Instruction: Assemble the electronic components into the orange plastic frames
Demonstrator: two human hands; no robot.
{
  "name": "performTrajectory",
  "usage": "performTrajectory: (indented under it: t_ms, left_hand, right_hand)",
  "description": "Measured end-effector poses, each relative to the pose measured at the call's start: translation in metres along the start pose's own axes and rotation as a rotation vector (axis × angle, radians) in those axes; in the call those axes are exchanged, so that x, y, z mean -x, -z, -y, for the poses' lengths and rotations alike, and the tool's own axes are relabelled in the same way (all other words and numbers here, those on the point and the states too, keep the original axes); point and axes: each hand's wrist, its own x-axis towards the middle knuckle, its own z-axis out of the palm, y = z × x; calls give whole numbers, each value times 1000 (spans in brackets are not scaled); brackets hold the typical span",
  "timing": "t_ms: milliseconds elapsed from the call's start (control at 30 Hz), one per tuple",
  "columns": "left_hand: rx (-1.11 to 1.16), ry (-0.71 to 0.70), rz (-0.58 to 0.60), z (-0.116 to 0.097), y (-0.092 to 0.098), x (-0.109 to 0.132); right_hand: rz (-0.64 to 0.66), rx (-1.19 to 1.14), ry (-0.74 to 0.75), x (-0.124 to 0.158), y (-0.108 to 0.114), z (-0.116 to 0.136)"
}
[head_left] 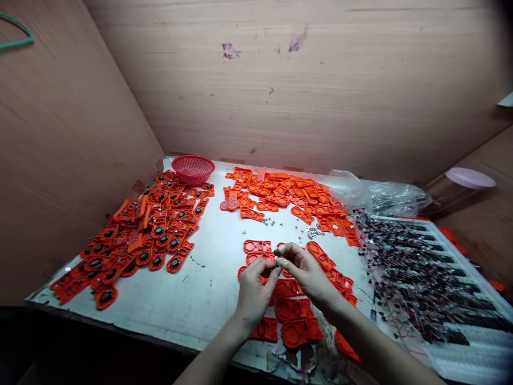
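My left hand [254,289] and my right hand [304,270] meet above the white table [212,289], fingertips pinched together around a tiny dark part [277,251] that is too small to name. Two fingertips of the right hand wear pale tape or finger cots. Right under the hands lie several empty orange plastic housings [294,313]. More empty orange housings [280,195] are heaped at the back centre. At the left spreads a pile of orange housings fitted with round black speakers [140,235].
A red plastic basket [193,168] stands at the back left. Small loose metal bits [312,231] lie mid-table. A white tray of wired black components [425,272] fills the right side, with clear plastic bags [377,195] and a lidded jar [460,187] behind. Wooden walls enclose the bench.
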Motion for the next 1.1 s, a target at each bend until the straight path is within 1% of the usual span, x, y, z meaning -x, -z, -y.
performTrajectory:
  t_ms: [67,133,233,333,400,500,567,633,700,767,933,1100]
  left_hand:
    - [3,7,4,-1,2,2]
    - [-5,6,28,-1,6,3]
    - [-37,7,46,1,12,5]
    - [-125,-9,45,7,16,2]
    - [-245,-55,23,14,17,-2]
    - [-526,-129,-13,30,20,-9]
    - [-685,-145,24,41,21,-12]
    - [-762,-147,85,49,22,-13]
    - [-786,-150,114,54,22,-12]
    - [-793,-154,115,55,22,-11]
    - [-794,-153,103,54,22,-10]
    - [-799,-144,121,56,22,-10]
  right_hand:
    - [18,-9,-14,2,-1,2]
    - [62,53,3,3,2,5]
    - [113,296,91,2,7,10]
    - [138,525,187,-3,5,11]
    - [132,621,246,-13,2,5]
    - [62,813,325,-37,-3,-15]
    - [34,998,360,-52,-4,-30]
    - [46,1140,376,-63,-5,-43]
    - [63,1199,384,-68,-6,-49]
    - [70,1234,393,-68,-7,-51]
    - [115,1349,416,-69,-10,-45]
    - [160,1422,436,-71,-13,-41]
